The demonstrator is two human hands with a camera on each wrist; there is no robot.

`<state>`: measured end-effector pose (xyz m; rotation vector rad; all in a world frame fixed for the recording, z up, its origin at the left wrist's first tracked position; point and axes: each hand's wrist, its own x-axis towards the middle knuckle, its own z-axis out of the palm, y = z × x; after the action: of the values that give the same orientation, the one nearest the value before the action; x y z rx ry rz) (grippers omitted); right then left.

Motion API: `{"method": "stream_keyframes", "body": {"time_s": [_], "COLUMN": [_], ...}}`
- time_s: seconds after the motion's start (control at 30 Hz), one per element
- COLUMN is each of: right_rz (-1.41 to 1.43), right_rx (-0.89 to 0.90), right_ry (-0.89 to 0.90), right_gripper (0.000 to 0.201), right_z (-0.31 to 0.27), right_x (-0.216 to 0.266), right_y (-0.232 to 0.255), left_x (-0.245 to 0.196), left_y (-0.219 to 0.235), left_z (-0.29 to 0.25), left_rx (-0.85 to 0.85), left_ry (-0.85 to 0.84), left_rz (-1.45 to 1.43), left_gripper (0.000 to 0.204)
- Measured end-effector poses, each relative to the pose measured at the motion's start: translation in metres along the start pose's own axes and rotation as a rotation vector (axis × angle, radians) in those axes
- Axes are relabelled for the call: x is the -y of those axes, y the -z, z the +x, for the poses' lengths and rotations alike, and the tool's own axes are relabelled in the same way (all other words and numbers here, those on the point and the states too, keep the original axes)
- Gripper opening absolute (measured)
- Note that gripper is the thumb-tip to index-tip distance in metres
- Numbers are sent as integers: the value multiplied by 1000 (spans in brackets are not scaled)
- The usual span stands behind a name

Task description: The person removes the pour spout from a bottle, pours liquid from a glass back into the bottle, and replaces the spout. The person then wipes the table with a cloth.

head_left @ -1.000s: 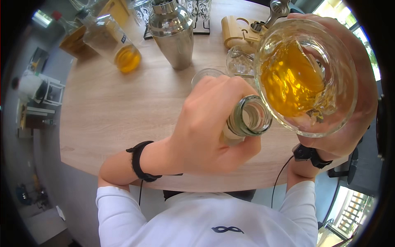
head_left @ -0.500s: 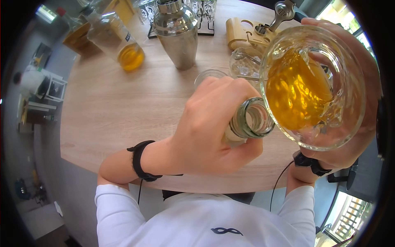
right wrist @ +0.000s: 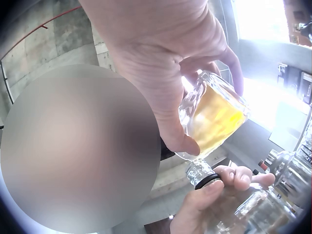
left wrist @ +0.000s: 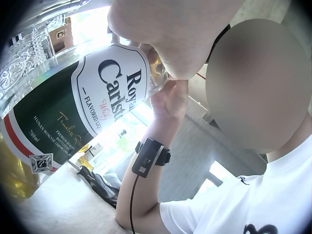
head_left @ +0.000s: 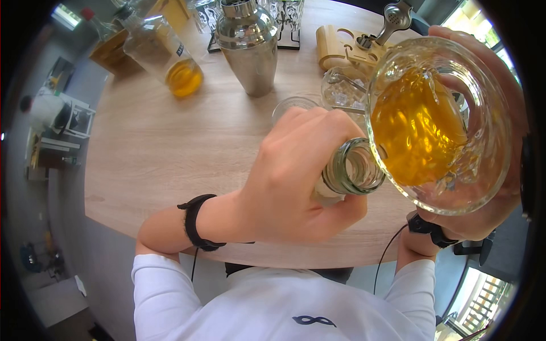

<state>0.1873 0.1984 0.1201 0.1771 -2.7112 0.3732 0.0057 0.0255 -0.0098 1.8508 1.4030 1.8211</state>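
Note:
My left hand (head_left: 301, 176) grips the neck of a glass whisky bottle (left wrist: 109, 87), its open mouth facing up. The bottle's label reads "Royal Carlst…", and some yellow liquid shows low inside it in the left wrist view. My right hand (right wrist: 161, 63) holds a clear, thick-walled glass (head_left: 478, 170) between thumb and fingers. This glass is tilted toward the bottle, with amber liquid (head_left: 418, 133) run to its lower side. Its rim is right at the bottle's mouth (head_left: 361, 165).
Behind my hands stands a steel cocktail shaker (head_left: 250, 54). Left of it is another bottle (head_left: 165, 54) with amber liquid. A dish of ice (head_left: 344, 91), a wooden holder (head_left: 335, 48) and a metal strainer (head_left: 396, 17) sit at the back right. Another clear glass (head_left: 290, 106) is partly behind my left hand.
Both hands have shifted slightly right and down in the head view, along with the objects on the table. The glass remains tilted at the bottle's mouth, both grips unchanged.

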Motion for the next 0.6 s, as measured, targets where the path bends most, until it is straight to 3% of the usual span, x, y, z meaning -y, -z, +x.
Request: {"method": "stream_keyframes", "body": {"time_s": [0.27,0.37,0.43,0.47,0.53,0.6], "right_rz": [18,37,31,0,-30,12], "right_rx": [57,36,41,4,-35,-99], "right_ry": [28,40,48,49,49,90], "right_gripper": [115,113,112,109,106,100], "right_z": [4,6,9,9,7,6], "right_x": [-1,2,4,5,5,4], "right_y": [7,5,3,-1,-6,-9], "left_x": [-1,-5,-13,-18,-29,-35], "left_y": [2,11,15,23,51,79], "left_z": [2,1,3,8,19,25], "left_rx": [-18,97,91,92,272,316], "left_ry": [-33,-9,75,74,39,24], "left_rz": [22,59,-98,-97,205,280], "left_gripper": [42,48,73,73,115,122]}}
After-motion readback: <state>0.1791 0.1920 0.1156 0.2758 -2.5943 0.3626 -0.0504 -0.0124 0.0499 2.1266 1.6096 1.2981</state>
